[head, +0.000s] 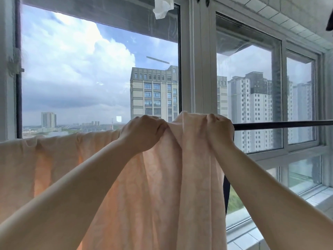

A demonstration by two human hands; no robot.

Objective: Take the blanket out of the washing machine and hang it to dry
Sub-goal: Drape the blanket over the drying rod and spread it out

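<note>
A pale peach blanket (pixel 162 186) hangs over a dark horizontal drying rod (pixel 281 124) in front of the window. It is spread along the rod to the left and bunched in long folds at the middle. My left hand (pixel 144 132) grips the top fold of the blanket at the rod. My right hand (pixel 219 127) grips the bunched right edge of the blanket on the rod, a short way from the left hand. Right of my right hand the rod is bare.
Large white-framed windows (pixel 196 69) stand just behind the rod, with tall buildings outside. A white cloth (pixel 163 7) hangs from above at the top centre. A tiled sill (pixel 270 224) runs along the lower right. A dark strap (pixel 226 192) hangs below the rod behind the blanket.
</note>
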